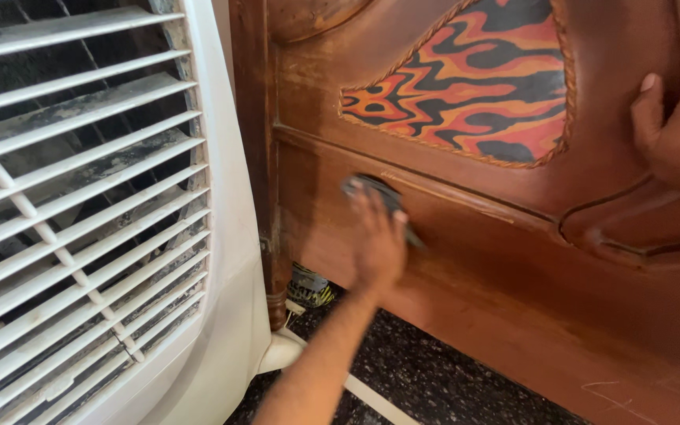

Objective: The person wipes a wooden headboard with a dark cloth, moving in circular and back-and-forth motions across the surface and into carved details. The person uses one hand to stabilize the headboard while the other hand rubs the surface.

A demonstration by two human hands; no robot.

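So what I've got here is one small dark grey cloth [378, 197], crumpled and soft-looking, pressed flat against the wooden panel [497, 260] about mid-frame, just under a raised ridge that runs across the wood. My left hand [379, 240] is on top of it, palm to the panel, fingers spread loosely over the cloth and pinning it to the surface, so it's not really a fist, more of a flat press. My right hand [674, 138] is up at the far right edge, thumb sticking up and the rest resting on the wood; it's cut off by the frame, so I can't tell how far open it is, and nothing shows in it. The panel is glossy reddish-brown, carved with curved grooves, and there's one inset patch [474, 83] with a wavy flame pattern in orange, red and black, edged with a twisted rope-style trim. On the left, close to me, there's one big white plastic air cooler [222, 236] with lots of horizontal slats, pretty dusty and grimy inside. Down low is dark speckled stone floor [426, 378], one white pipe [371, 397] lying across it, and a small yellow and black thing [308, 287] tucked at the panel's foot, too small to make out.
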